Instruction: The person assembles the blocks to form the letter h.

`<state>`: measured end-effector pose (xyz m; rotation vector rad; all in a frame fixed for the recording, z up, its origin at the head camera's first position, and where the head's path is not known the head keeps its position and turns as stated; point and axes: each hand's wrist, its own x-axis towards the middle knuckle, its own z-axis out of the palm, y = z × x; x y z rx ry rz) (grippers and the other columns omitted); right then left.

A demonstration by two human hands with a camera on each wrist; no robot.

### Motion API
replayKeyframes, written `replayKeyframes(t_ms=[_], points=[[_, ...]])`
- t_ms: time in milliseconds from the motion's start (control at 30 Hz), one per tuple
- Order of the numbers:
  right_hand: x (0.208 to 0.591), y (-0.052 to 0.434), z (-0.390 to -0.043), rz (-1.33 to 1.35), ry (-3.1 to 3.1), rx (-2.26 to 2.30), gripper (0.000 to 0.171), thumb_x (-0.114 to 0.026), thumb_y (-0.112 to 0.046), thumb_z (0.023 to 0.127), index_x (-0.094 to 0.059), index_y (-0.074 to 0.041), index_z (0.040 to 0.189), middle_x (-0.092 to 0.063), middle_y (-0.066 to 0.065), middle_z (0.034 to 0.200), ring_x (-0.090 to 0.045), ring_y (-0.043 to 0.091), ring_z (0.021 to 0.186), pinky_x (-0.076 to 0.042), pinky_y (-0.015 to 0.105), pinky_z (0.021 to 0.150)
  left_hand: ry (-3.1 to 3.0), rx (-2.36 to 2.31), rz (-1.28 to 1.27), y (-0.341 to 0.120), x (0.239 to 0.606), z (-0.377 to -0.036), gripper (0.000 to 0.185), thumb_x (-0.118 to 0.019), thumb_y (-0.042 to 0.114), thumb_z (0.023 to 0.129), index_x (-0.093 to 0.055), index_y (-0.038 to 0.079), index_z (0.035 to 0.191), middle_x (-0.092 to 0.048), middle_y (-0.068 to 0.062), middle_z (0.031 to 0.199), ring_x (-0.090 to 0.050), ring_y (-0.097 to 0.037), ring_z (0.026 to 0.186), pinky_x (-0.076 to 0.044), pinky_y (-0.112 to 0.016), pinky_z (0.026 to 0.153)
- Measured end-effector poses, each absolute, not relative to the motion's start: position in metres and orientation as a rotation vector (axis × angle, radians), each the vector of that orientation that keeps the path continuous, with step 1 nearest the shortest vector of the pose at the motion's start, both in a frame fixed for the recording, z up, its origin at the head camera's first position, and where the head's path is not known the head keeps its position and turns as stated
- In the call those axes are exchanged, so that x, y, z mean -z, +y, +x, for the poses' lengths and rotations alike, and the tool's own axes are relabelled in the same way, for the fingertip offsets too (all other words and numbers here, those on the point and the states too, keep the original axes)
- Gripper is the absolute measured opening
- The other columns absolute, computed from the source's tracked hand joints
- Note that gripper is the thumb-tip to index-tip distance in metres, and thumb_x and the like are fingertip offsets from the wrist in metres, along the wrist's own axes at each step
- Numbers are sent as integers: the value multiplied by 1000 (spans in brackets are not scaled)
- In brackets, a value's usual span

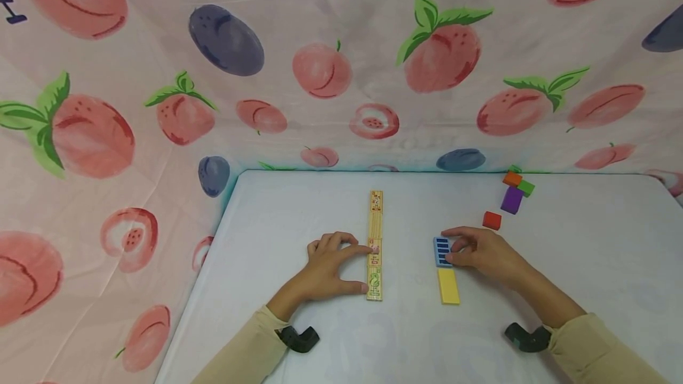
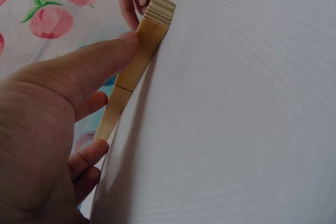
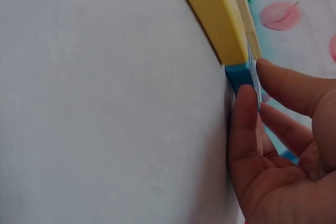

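A straight row of printed wooden tiles [image 1: 375, 218] lies flat in the middle of the white table [image 1: 299, 206]. My left hand [image 1: 364, 266] rests beside it, forefinger and thumb stretched out and touching the row's left edge. In the left wrist view the thumb [image 2: 113, 48] presses against the side of a wooden tile [image 2: 149, 38]. My right hand [image 1: 452, 248] pinches a blue striped tile [image 1: 440, 252], which lies end to end with a yellow tile [image 1: 448, 286]. The right wrist view shows thumb and forefinger of this hand [image 3: 253, 80] on either side of the blue tile [image 3: 239, 74], next to the yellow tile [image 3: 210, 9].
A red block [image 1: 491, 220], a purple block [image 1: 511, 199], an orange block [image 1: 512, 178] and a green block [image 1: 526, 187] lie at the back right. A peach-printed cloth [image 1: 320, 70] hangs behind and to the left of the table.
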<state>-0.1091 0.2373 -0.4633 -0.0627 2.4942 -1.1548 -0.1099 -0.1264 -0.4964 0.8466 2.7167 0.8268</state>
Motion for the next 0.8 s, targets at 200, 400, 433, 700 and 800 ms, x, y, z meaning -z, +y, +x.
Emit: replayKeyframes(t_ms=[200, 400, 433, 700, 800], points=[[463, 242, -110, -134, 2477, 1155, 54, -77, -29, 91, -60, -17, 141, -66, 5, 103, -59, 22, 90, -53, 25, 70, 2710, -841, 838, -126, 497, -110, 67, -81, 57, 80, -53, 53, 141, -44, 6, 138, -34, -19, 132, -18, -53, 101], [464, 244, -110, -179, 2476, 1149, 54, -78, -28, 90, -61, -17, 141, -65, 5, 102, -58, 23, 87, -53, 24, 68, 2710, -844, 841, -126, 497, -109, 67, -81, 57, 80, -53, 53, 141, -44, 6, 139, -34, -19, 132, -19, -53, 100], [464, 244, -110, -185, 2482, 1143, 54, -79, -28, 90, -61, -17, 140, -65, 5, 101, -58, 22, 87, -53, 24, 67, 2710, -843, 843, -127, 497, -110, 67, -81, 57, 80, -53, 53, 141, -44, 6, 139, -34, -19, 132, -19, -53, 100], [463, 243, -108, -217, 2510, 1123, 52, -79, -26, 89, -64, -18, 138, -64, 5, 101, -57, 22, 85, -52, 24, 65, 2716, -830, 848, -127, 497, -110, 67, -81, 56, 80, -53, 52, 141, -44, 6, 139, -34, -19, 131, -19, -51, 99], [463, 243, -109, -221, 2512, 1119, 51, -79, -27, 89, -64, -18, 137, -64, 5, 101, -57, 22, 85, -52, 24, 65, 2716, -826, 851, -127, 497, -110, 67, -80, 57, 81, -53, 52, 141, -43, 6, 139, -34, -19, 132, -18, -51, 99]])
